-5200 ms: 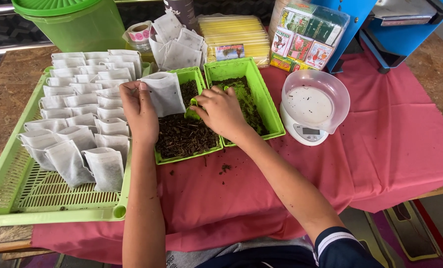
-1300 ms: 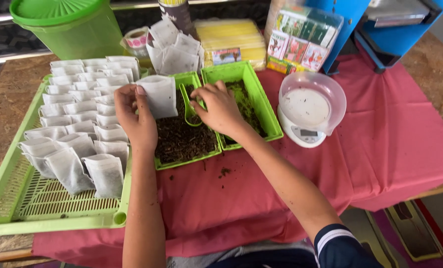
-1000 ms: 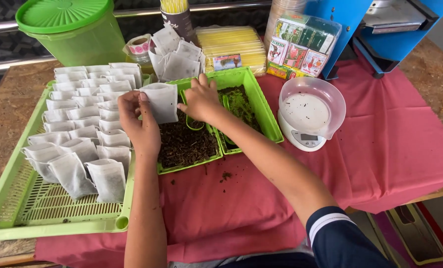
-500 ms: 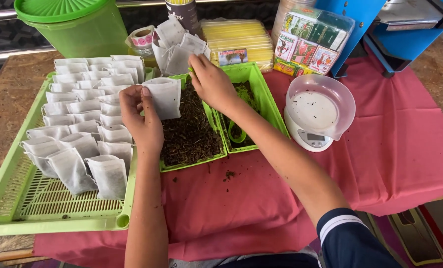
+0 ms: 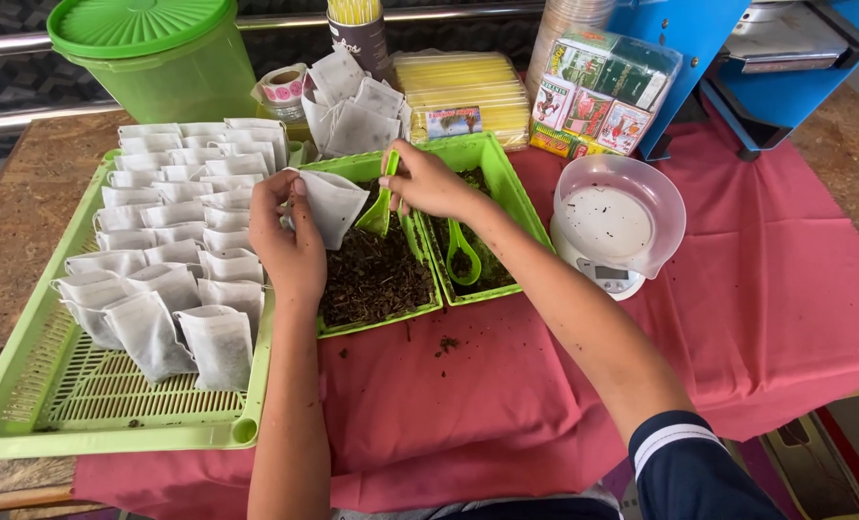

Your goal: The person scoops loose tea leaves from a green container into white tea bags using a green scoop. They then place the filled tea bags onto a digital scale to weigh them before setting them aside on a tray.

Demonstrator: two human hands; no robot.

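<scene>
My left hand (image 5: 285,241) holds a white filter pouch (image 5: 331,204) open over the left green tray of dark loose tea (image 5: 377,279). My right hand (image 5: 429,180) grips a green plastic scoop (image 5: 379,204) by its handle, its bowl pointing down right beside the pouch mouth. A second green scoop (image 5: 462,255) lies in the right green tray (image 5: 516,207), which also holds dark leaves.
A big slotted green tray (image 5: 83,395) at left carries several rows of filled white pouches (image 5: 174,241). Behind stand empty pouches (image 5: 352,106), a green lidded bucket (image 5: 150,58), yellow packets (image 5: 463,91) and boxed goods (image 5: 608,91). A white kitchen scale with bowl (image 5: 617,217) sits right on the red cloth (image 5: 507,404).
My right hand left the right tray, where a scoop stays lying, and now holds a green scoop at the pouch mouth. The left hand kept the pouch in place.
</scene>
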